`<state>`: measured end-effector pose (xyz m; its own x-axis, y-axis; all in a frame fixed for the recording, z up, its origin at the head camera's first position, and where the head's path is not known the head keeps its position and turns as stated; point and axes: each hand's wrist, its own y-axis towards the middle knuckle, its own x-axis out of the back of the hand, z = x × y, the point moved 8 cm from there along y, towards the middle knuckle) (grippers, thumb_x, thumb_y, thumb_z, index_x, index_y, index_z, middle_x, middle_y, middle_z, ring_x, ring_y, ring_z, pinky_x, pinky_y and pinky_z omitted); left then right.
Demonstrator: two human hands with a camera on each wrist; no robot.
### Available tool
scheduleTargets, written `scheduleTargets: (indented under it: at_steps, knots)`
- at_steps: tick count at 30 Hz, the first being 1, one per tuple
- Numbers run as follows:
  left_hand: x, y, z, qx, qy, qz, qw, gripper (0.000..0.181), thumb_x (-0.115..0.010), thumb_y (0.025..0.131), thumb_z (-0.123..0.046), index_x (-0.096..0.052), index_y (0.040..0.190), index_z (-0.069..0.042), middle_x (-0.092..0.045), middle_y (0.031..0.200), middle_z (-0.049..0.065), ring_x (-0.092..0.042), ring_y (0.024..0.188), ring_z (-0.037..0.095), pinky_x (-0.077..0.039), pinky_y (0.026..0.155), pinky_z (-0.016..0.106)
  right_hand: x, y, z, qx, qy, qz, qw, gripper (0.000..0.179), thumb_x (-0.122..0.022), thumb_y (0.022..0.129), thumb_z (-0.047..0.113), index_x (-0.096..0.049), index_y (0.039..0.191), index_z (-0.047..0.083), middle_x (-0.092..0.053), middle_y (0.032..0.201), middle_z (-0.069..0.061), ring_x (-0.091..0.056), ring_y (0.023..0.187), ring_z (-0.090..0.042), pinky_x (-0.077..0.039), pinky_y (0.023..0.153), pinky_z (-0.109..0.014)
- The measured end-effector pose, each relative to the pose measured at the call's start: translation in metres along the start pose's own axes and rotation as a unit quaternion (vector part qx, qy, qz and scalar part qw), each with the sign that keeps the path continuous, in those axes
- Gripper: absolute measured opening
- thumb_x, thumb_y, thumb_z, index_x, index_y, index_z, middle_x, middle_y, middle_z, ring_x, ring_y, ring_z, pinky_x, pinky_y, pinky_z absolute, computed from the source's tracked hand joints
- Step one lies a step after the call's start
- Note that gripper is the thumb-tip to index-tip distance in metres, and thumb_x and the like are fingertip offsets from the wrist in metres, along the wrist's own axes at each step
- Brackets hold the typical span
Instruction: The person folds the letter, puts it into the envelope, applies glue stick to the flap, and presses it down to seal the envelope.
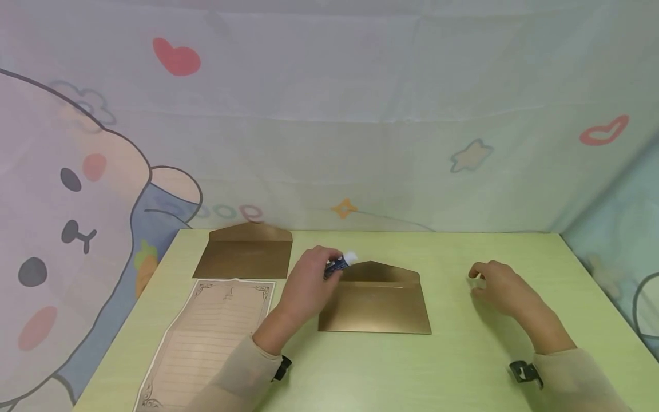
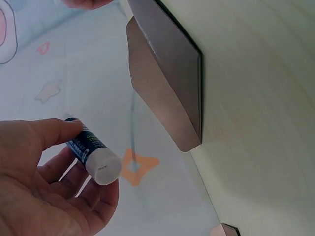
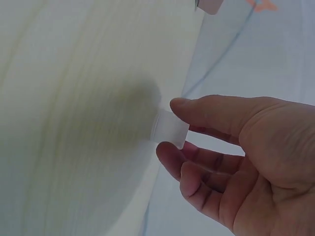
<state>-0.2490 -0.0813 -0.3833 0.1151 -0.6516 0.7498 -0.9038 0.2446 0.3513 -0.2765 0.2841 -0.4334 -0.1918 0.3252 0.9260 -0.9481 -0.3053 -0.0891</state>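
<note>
My left hand [image 1: 310,284] pinches a glue stick [image 2: 87,142] between thumb and fingers. The stick has a dark blue label and a whitish end facing away from the palm. Just below and right of that hand, a bronze envelope [image 1: 374,309] lies with its flap [image 1: 378,271] unfolded toward the back. Off to the right, my right hand [image 1: 507,289] holds a small white cap [image 3: 170,129] between thumb and fingertip, low over the table. Whether the cap touches the tabletop I cannot tell; the head view does not show it clearly.
At the back left lies a second bronze envelope [image 1: 244,258], its flap also unfolded. In front of it is a lined letter sheet [image 1: 206,332] with an ornate border, partly covered by the left sleeve. A printed cloth [image 1: 329,114] hangs behind the pale table [image 1: 360,372].
</note>
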Motion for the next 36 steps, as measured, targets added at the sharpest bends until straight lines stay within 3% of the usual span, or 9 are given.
scheduleTargets:
  at_steps: [4, 9, 13, 17, 26, 33, 36]
  knots:
    - [-0.004, -0.001, -0.001, -0.002, 0.012, 0.016, 0.9998, 0.029, -0.079, 0.096, -0.008, -0.071, 0.124, -0.005, -0.071, 0.117, 0.007, -0.064, 0.107, 0.026, -0.058, 0.089, 0.041, -0.001, 0.001, 0.0, 0.008, 0.0, -0.005, 1.0, 0.019, -0.073, 0.094, -0.002, -0.067, 0.11, -0.008, -0.068, 0.106, -0.024, -0.065, 0.101, -0.047, -0.056, 0.083, -0.057]
    - [-0.007, -0.002, -0.004, -0.001, 0.017, 0.028, 0.9995, 0.029, -0.079, 0.096, -0.008, -0.071, 0.123, -0.005, -0.071, 0.115, 0.006, -0.064, 0.104, 0.025, -0.058, 0.084, 0.038, 0.004, 0.0, 0.008, 0.009, 0.019, -0.023, 0.9995, 0.024, -0.072, 0.096, 0.0, -0.064, 0.116, -0.011, -0.068, 0.11, -0.026, -0.066, 0.099, -0.043, -0.057, 0.081, -0.053]
    - [-0.007, -0.002, -0.007, 0.001, 0.019, 0.033, 0.9993, 0.028, -0.08, 0.096, -0.008, -0.071, 0.123, -0.005, -0.071, 0.115, 0.006, -0.064, 0.103, 0.025, -0.058, 0.083, 0.038, 0.015, 0.0, 0.027, 0.016, 0.059, -0.043, 0.9972, 0.028, -0.072, 0.099, 0.006, -0.064, 0.121, -0.01, -0.069, 0.114, -0.023, -0.068, 0.096, -0.035, -0.059, 0.075, -0.046]
    - [-0.009, -0.001, -0.009, 0.003, 0.02, 0.042, 0.9989, 0.029, -0.079, 0.096, -0.009, -0.071, 0.124, -0.005, -0.07, 0.116, 0.006, -0.064, 0.105, 0.025, -0.058, 0.084, 0.038, 0.028, 0.003, 0.051, 0.031, 0.101, -0.067, 0.9921, 0.03, -0.074, 0.1, 0.012, -0.067, 0.124, -0.004, -0.071, 0.116, -0.017, -0.069, 0.1, -0.032, -0.059, 0.078, -0.044]
    - [-0.014, 0.002, -0.014, 0.005, 0.022, 0.056, 0.9982, 0.027, -0.078, 0.098, -0.01, -0.072, 0.124, -0.007, -0.07, 0.118, 0.005, -0.064, 0.105, 0.023, -0.058, 0.086, 0.038, 0.034, 0.014, 0.102, 0.083, 0.209, -0.121, 0.9669, 0.029, -0.077, 0.098, 0.011, -0.07, 0.125, 0.005, -0.074, 0.111, -0.005, -0.072, 0.094, -0.021, -0.059, 0.078, -0.03]
    - [-0.015, 0.003, -0.019, 0.008, 0.017, 0.066, 0.9976, 0.026, -0.076, 0.098, -0.01, -0.072, 0.124, -0.007, -0.07, 0.116, 0.005, -0.063, 0.105, 0.023, -0.057, 0.085, 0.039, 0.018, 0.024, 0.136, 0.123, 0.274, -0.114, 0.9469, 0.027, -0.076, 0.098, 0.007, -0.07, 0.125, 0.007, -0.074, 0.113, -0.006, -0.072, 0.093, -0.022, -0.061, 0.072, -0.031]
    - [-0.015, 0.002, -0.02, 0.011, 0.015, 0.072, 0.9973, 0.025, -0.076, 0.098, -0.01, -0.072, 0.123, -0.008, -0.07, 0.114, 0.004, -0.063, 0.103, 0.023, -0.057, 0.084, 0.038, 0.012, 0.025, 0.148, 0.143, 0.288, -0.11, 0.9404, 0.026, -0.076, 0.099, 0.008, -0.071, 0.124, 0.007, -0.075, 0.113, -0.005, -0.073, 0.094, -0.026, -0.061, 0.076, -0.032]
